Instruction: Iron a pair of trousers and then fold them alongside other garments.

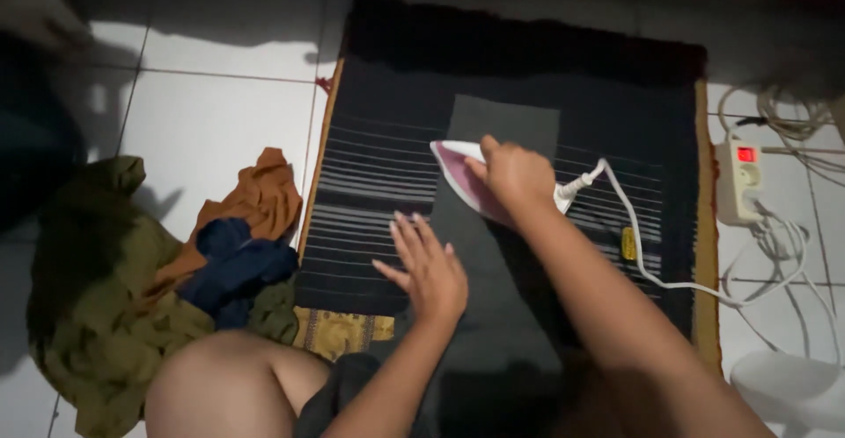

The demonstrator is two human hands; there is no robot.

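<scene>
A pink and white iron (462, 178) is gripped by the right hand (515, 174), closed round its handle, on a dark grey cloth (506, 125). The left hand (427, 266) is laid flat, fingers spread, on the cloth just beside. A striped mat (370, 183) is spread on the white tiled floor (211, 121), with crumpled clothes (176, 271) and a power strip (739, 178) at its sides.

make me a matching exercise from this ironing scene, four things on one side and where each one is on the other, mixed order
Things:
1. iron
2. left hand
3. power strip
4. pile of clothes

Places:
A. on the tiled floor left of the mat
B. flat on the grey cloth, fingers spread
C. on the floor right of the mat, white cord plugged in
D. under the right hand, on the grey cloth

Pairs: 1-D, 2-B, 3-C, 4-A
</scene>
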